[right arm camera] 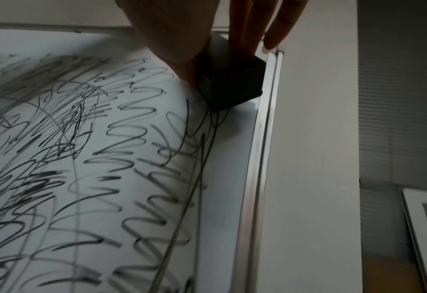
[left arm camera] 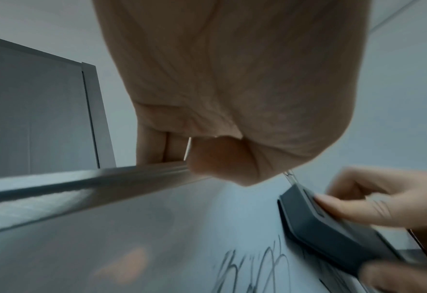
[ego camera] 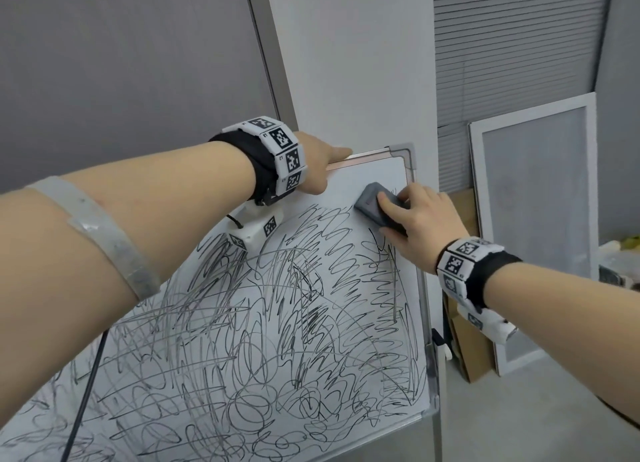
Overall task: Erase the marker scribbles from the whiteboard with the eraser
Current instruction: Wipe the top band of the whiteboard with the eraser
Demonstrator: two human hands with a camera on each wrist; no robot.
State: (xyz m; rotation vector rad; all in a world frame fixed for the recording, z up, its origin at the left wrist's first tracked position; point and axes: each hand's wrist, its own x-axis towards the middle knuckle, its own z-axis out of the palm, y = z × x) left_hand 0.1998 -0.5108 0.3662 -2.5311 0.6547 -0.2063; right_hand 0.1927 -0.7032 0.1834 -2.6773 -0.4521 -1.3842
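Observation:
A whiteboard (ego camera: 367, 181) in a metal frame is covered with black marker scribbles (ego camera: 277, 323); a strip near its top right corner is clean. My right hand (ego camera: 415, 216) grips a dark grey eraser (ego camera: 372, 203) and presses it on the board just below that corner. The right wrist view shows the eraser (right arm camera: 232, 79) beside the right frame rail, on the end of some lines. My left hand (ego camera: 318, 164) holds the board's top edge, fingers curled over the frame (left arm camera: 82, 184) and thumb on the front. The left wrist view has the eraser (left arm camera: 320, 228) at lower right.
A white pillar (ego camera: 346, 63) and grey wall panel (ego camera: 121, 63) stand behind the board. A framed panel (ego camera: 533, 219) and cardboard (ego camera: 464, 340) lean against the wall at right. A black cable (ego camera: 86, 392) hangs across the board's lower left.

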